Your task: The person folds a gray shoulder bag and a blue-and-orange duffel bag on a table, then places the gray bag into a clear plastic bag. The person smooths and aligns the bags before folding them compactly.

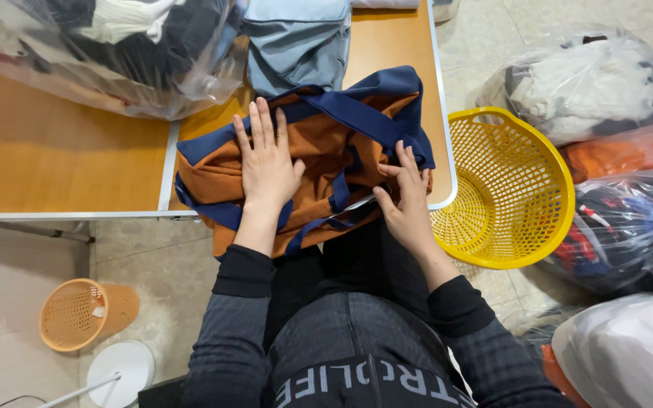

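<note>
Garment | under left hand flat | right hand pinching edge

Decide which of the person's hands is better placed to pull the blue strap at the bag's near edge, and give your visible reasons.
Probably the right hand: its fingers already touch the blue strap at the near right edge of the orange bag. The left hand lies flat on top of the bag, pressing it down, farther from that strap.

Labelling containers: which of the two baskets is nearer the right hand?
The large yellow basket, just beside the right hand; the small orange basket stands far left on the floor.
</note>
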